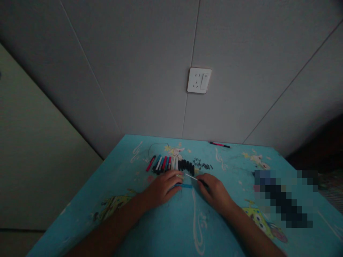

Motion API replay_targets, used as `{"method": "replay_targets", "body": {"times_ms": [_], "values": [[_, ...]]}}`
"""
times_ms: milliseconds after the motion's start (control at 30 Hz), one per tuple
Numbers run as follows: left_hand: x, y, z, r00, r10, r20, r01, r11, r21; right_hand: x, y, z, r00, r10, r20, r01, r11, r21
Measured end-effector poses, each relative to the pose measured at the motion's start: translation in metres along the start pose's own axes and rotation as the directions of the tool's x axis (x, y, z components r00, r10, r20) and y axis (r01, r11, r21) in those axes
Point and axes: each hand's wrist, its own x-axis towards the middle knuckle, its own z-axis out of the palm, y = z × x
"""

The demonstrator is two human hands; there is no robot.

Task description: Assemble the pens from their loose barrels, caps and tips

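Note:
My left hand (167, 182) rests low over the table with its fingers curled around one end of a blue pen barrel (187, 186), which lies crosswise and sticks out to the right. Between the thumb and fingers of my right hand (213, 187) is a black pen piece (203, 182). A thin white rod, seemingly a pen refill (191, 176), points from it towards my left hand. Just beyond both hands lies a row of red, blue and white pen barrels (163, 163). Beside them are several black tube-like pieces (186, 165) and small dark parts (200, 164).
A light blue cartoon-print cloth (160, 232) covers the table. A red and black pen (219, 144) lies near the wall at the back. Blurred-out dark things (284, 201) lie at the right. A socket (199, 80) is on the grey wall.

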Motion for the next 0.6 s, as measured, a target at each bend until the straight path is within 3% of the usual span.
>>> {"method": "replay_targets", "body": {"times_ms": [267,600], "values": [[-0.001,-0.003,0.005,0.987,0.099,0.13,-0.095,0.995,-0.039,0.001,-0.015,0.004,0.988,-0.114,0.103,0.118,0.993,-0.03],[0.0,-0.012,-0.005,0.997,0.052,0.049,-0.059,0.985,0.16,-0.001,0.002,-0.005,0.997,0.043,0.062,-0.04,0.998,-0.046]]}}
